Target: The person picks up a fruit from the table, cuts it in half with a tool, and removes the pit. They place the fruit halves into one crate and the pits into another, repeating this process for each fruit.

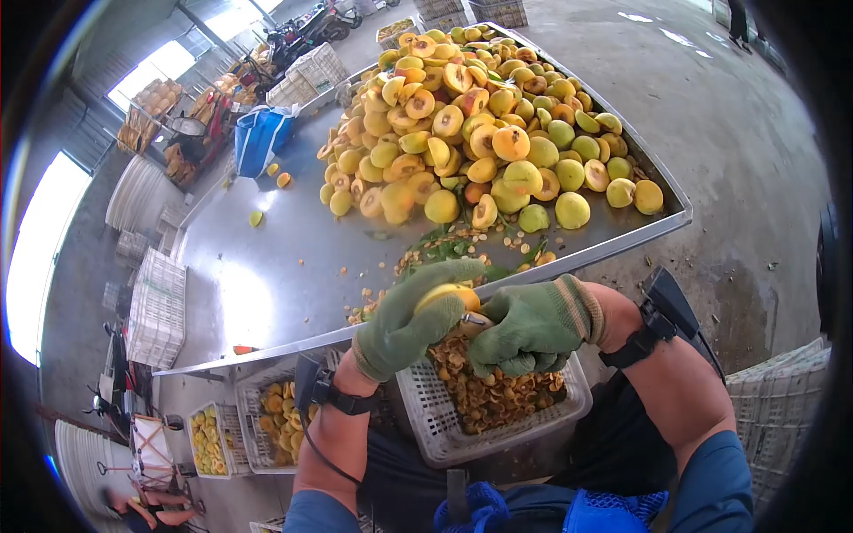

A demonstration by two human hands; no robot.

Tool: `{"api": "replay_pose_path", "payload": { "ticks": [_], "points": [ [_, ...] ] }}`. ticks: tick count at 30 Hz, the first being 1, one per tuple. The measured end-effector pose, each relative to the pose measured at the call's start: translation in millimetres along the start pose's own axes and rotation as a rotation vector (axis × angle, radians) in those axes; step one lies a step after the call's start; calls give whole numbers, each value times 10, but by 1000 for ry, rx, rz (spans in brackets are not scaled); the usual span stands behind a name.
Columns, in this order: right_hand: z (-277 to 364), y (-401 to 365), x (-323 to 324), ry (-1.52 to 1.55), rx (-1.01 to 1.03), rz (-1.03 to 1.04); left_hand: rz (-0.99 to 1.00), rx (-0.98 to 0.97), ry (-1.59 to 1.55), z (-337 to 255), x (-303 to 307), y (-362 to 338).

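Blue sleeves [715, 480] frame my view, and past them my gloved hands meet above a crate [435, 440] of scraps [506, 401]. My left hand [400, 324] has the fruit [450, 293], fingers curled round it with the thumb pressed on the near side; it sits between my two hands, by the near edge of the counter [213, 258]. My right hand [531, 324] wraps a small tool [477, 319], fingers folded tight on its grip, the metal end at the fruit's edge; whether it has bitten in, I cannot tell. To do this well, I'd want a firm left hold, gentle enough not to bruise the flesh, and that thumb clear of the metal's path. Turning the fruit into the tool should beat forcing it, with short strokes from the wrist. Working over the crate should catch the bits, rather than strewing them among the leaves [449, 247] beside the pile [498, 133]. Juice could make gloves slippery.
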State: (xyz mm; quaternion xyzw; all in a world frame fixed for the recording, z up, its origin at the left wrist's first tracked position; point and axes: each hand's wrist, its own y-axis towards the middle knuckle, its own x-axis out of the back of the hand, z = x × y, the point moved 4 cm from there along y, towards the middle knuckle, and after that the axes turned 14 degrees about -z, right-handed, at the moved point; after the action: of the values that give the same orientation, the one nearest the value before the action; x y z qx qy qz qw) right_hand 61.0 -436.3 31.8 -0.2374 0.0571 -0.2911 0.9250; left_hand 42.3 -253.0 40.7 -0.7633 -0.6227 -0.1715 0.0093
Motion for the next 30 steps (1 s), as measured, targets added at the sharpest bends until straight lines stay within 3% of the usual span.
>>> {"api": "replay_pose_path", "payload": {
  "ticks": [7, 11, 13, 14, 17, 20, 23, 26, 30],
  "points": [
    [4, 106, -48, -18, -23, 38, 165, 101, 112, -69, 125, 87],
    [-2, 168, -47, 272, -31, 179, -203, -60, -125, 115, 78, -17],
    [-26, 170, -73, 232, -21, 158, -343, -86, -201, 172, -18, -89],
    [-29, 174, -85, 210, -19, 151, -340, -129, -119, 95, -28, -100],
    [67, 134, -70, -36, -10, 35, -179, 30, -97, 87, 28, -77],
    [16, 156, -66, 2, 39, -25, -66, 42, 0, 17, 29, -7],
    [56, 109, -56, -8, 62, 72, -12, 113, -75, 9, 23, 0],
    [-66, 144, -94, 333, 2, 265, -58, -7, -70, 30, 51, 32],
    [-226, 252, -192, 579, -15, 413, -225, 47, -299, 214, 22, -19]
  ]
}}
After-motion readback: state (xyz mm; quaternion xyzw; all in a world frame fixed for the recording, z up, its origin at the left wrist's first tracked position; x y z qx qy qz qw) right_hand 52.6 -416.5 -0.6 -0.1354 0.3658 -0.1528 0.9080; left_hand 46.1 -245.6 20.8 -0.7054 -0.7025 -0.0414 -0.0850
